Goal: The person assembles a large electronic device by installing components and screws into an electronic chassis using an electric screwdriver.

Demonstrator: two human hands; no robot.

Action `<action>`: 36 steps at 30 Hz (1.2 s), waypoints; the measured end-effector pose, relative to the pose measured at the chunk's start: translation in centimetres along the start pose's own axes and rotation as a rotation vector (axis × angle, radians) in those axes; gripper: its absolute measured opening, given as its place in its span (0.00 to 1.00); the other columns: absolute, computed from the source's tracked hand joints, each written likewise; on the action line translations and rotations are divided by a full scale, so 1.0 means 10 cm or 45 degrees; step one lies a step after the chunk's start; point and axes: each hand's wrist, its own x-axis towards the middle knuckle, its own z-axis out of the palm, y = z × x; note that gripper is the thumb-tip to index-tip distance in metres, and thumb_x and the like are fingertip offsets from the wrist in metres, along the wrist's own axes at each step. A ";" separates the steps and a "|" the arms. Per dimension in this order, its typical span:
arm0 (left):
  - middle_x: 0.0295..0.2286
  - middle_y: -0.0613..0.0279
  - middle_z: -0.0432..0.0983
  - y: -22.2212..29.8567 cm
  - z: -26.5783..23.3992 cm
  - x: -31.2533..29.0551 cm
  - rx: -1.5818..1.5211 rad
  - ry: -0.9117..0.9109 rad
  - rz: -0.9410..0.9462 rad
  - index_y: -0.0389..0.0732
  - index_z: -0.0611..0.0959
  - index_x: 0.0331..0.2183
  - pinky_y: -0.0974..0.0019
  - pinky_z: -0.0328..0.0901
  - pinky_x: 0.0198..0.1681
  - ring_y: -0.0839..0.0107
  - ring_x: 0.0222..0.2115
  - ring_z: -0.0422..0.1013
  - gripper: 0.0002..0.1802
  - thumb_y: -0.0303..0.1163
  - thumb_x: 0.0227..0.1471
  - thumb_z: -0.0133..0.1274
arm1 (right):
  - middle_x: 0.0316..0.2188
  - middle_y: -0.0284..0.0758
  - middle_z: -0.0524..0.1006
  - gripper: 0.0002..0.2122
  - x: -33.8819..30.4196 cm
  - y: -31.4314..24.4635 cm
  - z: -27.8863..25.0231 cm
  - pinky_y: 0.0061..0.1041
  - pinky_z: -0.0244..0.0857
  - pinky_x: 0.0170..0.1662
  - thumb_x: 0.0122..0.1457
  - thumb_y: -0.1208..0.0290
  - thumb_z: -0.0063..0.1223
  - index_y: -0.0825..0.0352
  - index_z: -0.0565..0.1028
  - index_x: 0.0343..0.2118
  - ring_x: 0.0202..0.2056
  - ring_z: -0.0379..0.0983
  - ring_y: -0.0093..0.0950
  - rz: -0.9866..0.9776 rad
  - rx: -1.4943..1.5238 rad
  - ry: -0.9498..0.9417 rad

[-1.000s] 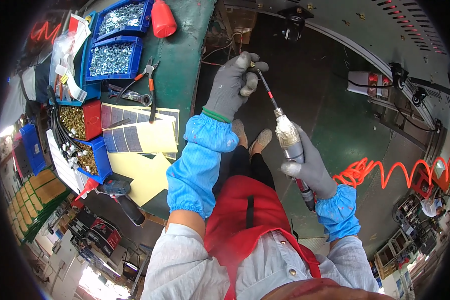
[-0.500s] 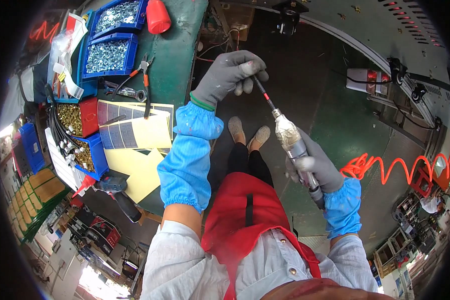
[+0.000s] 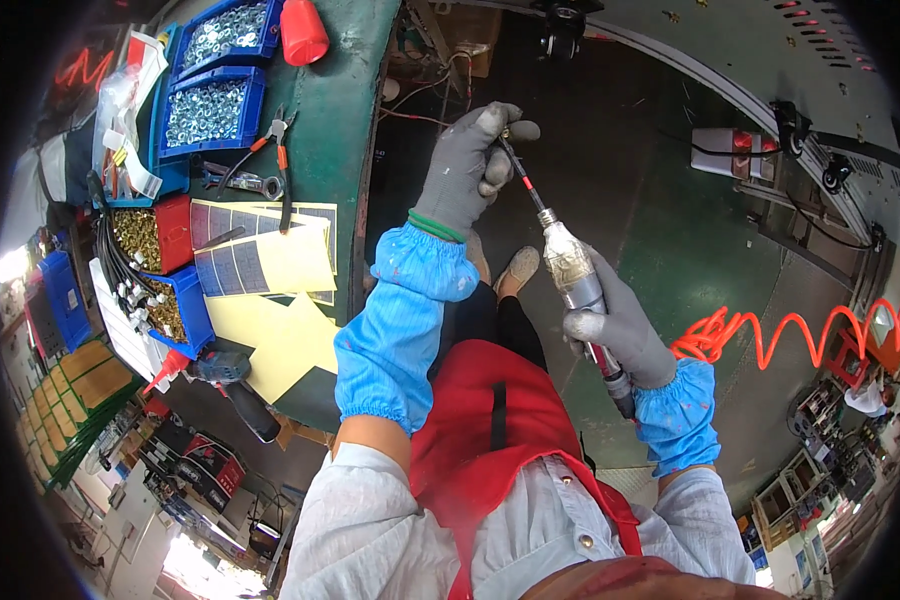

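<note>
In a grey glove, my right hand (image 3: 625, 335) is wrapped round an air screwdriver (image 3: 573, 275) with a silver body and tape about its front. Its long dark bit (image 3: 526, 183), banded in red, slants up and left. My left hand (image 3: 467, 165), gloved in grey too, has its fingers closed at the far end of the bit. A small brass-coloured piece (image 3: 506, 133), perhaps a screw, shows between those fingertips at the bit's tip. Its exact shape is too small to tell.
Left, a green bench (image 3: 345, 110) bears blue bins (image 3: 213, 112) of metal nuts, a red bottle (image 3: 303, 32), pliers (image 3: 282, 150), yellow label sheets (image 3: 270, 262) and a cordless drill (image 3: 232, 378). An orange coiled hose (image 3: 760, 330) hangs at right. A large metal panel (image 3: 730, 50) with casters stands ahead.
My left hand has turned more upright and shifted slightly right and down, and a brass-coloured piece now shows at the bit's tip. The screwdriver has moved a little left.
</note>
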 end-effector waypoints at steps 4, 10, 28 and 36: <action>0.33 0.50 0.77 -0.03 0.05 0.00 -0.078 0.018 -0.063 0.32 0.73 0.45 0.81 0.50 0.09 0.86 0.08 0.54 0.23 0.45 0.62 0.47 | 0.37 0.34 0.70 0.44 -0.04 0.00 0.03 0.22 0.67 0.29 0.45 0.65 0.62 0.65 0.52 0.66 0.27 0.69 0.21 0.033 -0.006 0.007; 0.35 0.45 0.78 -0.07 0.00 -0.02 -0.201 -0.027 -0.055 0.33 0.75 0.43 0.81 0.53 0.10 0.85 0.11 0.58 0.20 0.41 0.63 0.46 | 0.35 0.34 0.70 0.44 -0.07 0.02 0.02 0.22 0.66 0.29 0.45 0.66 0.62 0.64 0.52 0.66 0.26 0.69 0.21 0.030 -0.127 0.064; 0.39 0.47 0.77 -0.10 0.04 -0.10 -0.039 -0.152 0.150 0.33 0.71 0.50 0.79 0.59 0.15 0.82 0.15 0.63 0.27 0.45 0.60 0.50 | 0.20 0.34 0.70 0.33 0.03 0.46 -0.19 0.32 0.69 0.30 0.54 0.42 0.53 0.63 0.65 0.56 0.14 0.66 0.24 -0.057 1.039 -0.515; 0.57 0.51 0.64 -0.60 0.21 -0.76 0.341 -0.717 -0.236 0.32 0.60 0.62 0.63 0.54 0.61 0.65 0.59 0.59 0.46 0.34 0.42 0.56 | 0.20 0.36 0.70 0.33 0.28 0.22 -0.23 0.34 0.71 0.31 0.52 0.49 0.58 0.66 0.64 0.56 0.16 0.68 0.27 -0.396 0.825 -0.282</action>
